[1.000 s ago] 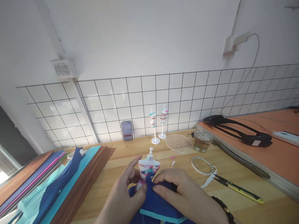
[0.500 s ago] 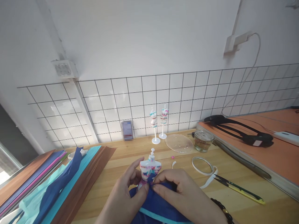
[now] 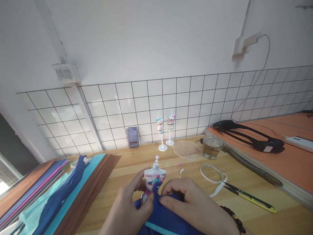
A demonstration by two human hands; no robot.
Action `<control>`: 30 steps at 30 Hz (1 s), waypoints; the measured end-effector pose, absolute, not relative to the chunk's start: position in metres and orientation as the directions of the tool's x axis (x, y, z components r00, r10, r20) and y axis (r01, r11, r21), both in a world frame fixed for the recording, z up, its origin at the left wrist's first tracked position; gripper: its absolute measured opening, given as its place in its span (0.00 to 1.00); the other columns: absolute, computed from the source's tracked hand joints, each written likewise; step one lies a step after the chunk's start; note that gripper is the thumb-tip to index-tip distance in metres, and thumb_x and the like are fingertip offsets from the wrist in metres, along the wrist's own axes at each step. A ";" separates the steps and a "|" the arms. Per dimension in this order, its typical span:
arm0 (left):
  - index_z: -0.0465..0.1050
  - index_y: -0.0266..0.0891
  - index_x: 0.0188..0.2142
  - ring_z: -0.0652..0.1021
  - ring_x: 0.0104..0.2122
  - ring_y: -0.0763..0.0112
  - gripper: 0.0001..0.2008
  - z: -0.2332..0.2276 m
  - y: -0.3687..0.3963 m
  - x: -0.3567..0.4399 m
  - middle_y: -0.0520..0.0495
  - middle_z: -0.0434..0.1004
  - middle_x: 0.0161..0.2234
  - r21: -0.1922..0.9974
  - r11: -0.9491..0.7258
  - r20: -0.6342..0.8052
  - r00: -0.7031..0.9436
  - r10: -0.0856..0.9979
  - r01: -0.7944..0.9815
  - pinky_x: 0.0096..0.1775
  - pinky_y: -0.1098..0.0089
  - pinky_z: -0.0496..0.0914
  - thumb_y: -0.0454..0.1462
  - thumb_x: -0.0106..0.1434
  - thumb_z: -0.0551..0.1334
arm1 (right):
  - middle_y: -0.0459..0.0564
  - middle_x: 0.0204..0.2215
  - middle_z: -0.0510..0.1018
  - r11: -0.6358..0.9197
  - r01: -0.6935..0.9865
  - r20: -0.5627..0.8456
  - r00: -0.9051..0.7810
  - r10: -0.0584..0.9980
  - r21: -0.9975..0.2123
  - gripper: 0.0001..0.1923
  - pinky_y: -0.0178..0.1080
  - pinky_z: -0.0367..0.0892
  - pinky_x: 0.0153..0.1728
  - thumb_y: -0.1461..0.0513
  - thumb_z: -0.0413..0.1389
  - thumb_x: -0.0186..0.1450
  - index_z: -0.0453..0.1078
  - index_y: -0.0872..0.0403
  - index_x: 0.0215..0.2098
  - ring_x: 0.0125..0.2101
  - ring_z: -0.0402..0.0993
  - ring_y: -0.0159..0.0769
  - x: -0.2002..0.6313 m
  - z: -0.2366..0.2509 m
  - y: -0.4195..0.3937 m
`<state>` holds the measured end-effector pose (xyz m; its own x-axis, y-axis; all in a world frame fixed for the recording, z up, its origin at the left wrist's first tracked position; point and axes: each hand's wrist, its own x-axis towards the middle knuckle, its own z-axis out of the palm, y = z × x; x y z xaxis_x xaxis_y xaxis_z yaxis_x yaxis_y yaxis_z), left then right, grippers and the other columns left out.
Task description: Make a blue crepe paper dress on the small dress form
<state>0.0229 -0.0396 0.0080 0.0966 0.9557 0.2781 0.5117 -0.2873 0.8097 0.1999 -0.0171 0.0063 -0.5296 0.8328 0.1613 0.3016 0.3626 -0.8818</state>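
- Two small mannequins (image 3: 165, 130) are seen at centre, against the tiled wall.
- A clear lid (image 3: 187, 150) and glass jar (image 3: 212, 147) are placed right of centre.
- A tape roll (image 3: 210, 173) and scissors (image 3: 249, 197) are laid at lower right.
- Coloured paper sheets (image 3: 49, 192) are stacked at lower left.

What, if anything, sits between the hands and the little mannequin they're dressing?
Nothing visible. The left hand and right hand are both on the mannequin, pinching the dark blue paper against its waist. Only that paper lies between fingertips and figure.

A craft workbench: stacked coloured paper sheets (image 3: 44, 186), miniature mannequins (image 3: 165, 132), scissors (image 3: 249, 197), tiled wall (image 3: 195, 101)
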 end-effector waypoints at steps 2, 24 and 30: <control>0.73 0.42 0.42 0.75 0.32 0.67 0.17 0.009 -0.041 0.024 0.52 0.75 0.28 0.823 -0.286 0.290 0.071 0.954 0.490 0.38 0.71 0.68 0.31 0.53 0.57 | 0.45 0.30 0.80 0.390 0.265 0.191 -0.556 0.809 -0.882 0.07 0.32 0.66 0.33 0.62 0.55 0.62 0.75 0.53 0.31 0.32 0.73 0.33 0.201 0.007 -0.018; 0.71 0.40 0.45 0.75 0.31 0.67 0.20 0.009 -0.047 0.028 0.52 0.75 0.29 0.885 -0.215 0.211 0.055 0.976 0.413 0.38 0.72 0.68 0.32 0.51 0.59 | 0.44 0.25 0.79 0.247 0.253 0.130 -0.404 0.905 -0.936 0.05 0.32 0.66 0.30 0.61 0.58 0.58 0.73 0.55 0.26 0.29 0.73 0.33 0.193 0.003 -0.018; 0.72 0.42 0.43 0.75 0.31 0.67 0.16 0.011 -0.047 0.028 0.52 0.76 0.28 0.877 -0.229 0.225 0.061 0.973 0.422 0.36 0.73 0.68 0.34 0.53 0.59 | 0.44 0.24 0.78 0.263 0.238 0.153 -0.398 0.904 -0.935 0.07 0.32 0.65 0.30 0.61 0.57 0.59 0.72 0.55 0.25 0.28 0.72 0.32 0.192 0.000 -0.017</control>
